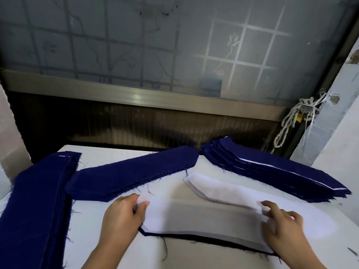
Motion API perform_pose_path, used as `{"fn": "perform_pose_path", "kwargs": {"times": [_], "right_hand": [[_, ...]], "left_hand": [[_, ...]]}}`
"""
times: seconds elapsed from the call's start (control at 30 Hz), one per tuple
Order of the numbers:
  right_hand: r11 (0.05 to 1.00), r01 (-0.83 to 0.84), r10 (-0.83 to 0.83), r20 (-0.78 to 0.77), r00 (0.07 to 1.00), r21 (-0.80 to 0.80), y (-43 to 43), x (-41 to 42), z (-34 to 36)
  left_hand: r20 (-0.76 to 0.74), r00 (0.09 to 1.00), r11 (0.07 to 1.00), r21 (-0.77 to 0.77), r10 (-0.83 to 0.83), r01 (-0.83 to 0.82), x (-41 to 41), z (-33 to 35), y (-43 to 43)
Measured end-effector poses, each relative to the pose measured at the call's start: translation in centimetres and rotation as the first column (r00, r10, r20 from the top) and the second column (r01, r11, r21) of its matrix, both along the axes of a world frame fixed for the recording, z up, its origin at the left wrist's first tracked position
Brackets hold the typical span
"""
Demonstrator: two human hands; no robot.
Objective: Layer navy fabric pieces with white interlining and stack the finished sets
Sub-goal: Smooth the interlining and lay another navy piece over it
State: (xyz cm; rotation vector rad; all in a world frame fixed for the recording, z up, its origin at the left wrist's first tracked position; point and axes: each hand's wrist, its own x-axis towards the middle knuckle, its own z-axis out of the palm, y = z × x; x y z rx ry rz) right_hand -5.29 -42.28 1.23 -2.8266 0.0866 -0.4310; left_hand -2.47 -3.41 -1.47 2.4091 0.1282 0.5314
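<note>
White table (120,156) carries a long navy stack (38,200) at the left and a shorter stack of navy pieces (136,171) in the middle. The finished sets (272,175), showing white edges, sit far right. A small pile of interlining (217,189) lies just beyond the work. Nearest, one interlining piece (204,216) covers a navy piece (213,240), its long axis running left to right between the hands. The left hand (122,218) pinches its left end; the right hand (283,228) pinches the right end. The finished sets lie beyond and right of it, nearer the right hand.
</note>
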Motion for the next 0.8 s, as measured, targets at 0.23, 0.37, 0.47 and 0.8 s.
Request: {"fn": "perform_pose_path", "kwargs": {"times": [0.23, 0.37, 0.47, 0.8], "right_hand": [[0.952, 0.23, -0.263, 0.149, 0.953, 0.203, -0.3, -0.8, -0.5], [0.954, 0.233, -0.266, 0.174, 0.948, 0.187, 0.0, -1.0, -0.5], [0.961, 0.248, -0.264, 0.139, 0.955, 0.12, -0.1, -0.9, -0.8], [0.959, 0.282, -0.285, 0.131, 0.95, 0.038, -0.8, -0.3, -1.7]], "left_hand": [[0.008, 0.997, 0.997, -0.018, 0.072, -0.071, -0.4, 0.7, -0.4], [-0.014, 0.993, 0.989, -0.085, 0.119, -0.12, -0.4, 0.8, -0.3], [-0.04, 0.989, 0.988, -0.055, 0.141, -0.143, -0.3, 0.7, -0.4], [-0.062, 0.98, 0.982, -0.005, 0.188, -0.189, -0.6, 1.3, -0.7]]}}
